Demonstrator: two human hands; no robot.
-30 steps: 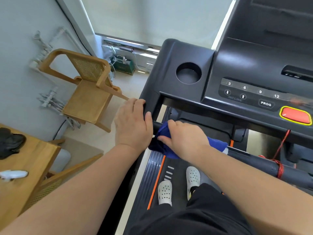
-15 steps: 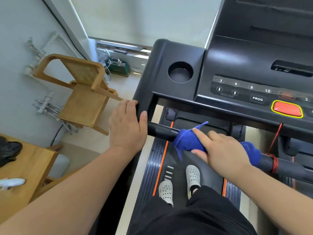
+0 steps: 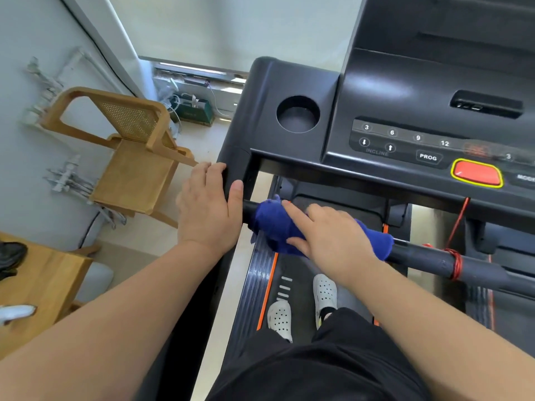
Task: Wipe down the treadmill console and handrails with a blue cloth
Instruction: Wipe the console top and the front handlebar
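The black treadmill console [image 3: 382,91] fills the upper right, with a round cup holder [image 3: 298,113], incline buttons and a red stop button [image 3: 477,172]. A black crossbar handrail [image 3: 428,260] runs below it. A blue cloth [image 3: 273,224] is wrapped around the bar's left part. My right hand [image 3: 333,235] presses on the cloth and grips it around the bar. My left hand [image 3: 207,206] grips the console's left corner post, just left of the cloth.
A red cord [image 3: 456,263] is wound around the bar at the right. A wooden cane-back chair [image 3: 130,157] stands left of the treadmill, and a wooden table [image 3: 37,285] lies at the lower left. My feet in white clogs [image 3: 301,302] stand on the belt.
My right hand slid the cloth right along the bar, then back left toward the left hand. The left hand stayed on the console corner.
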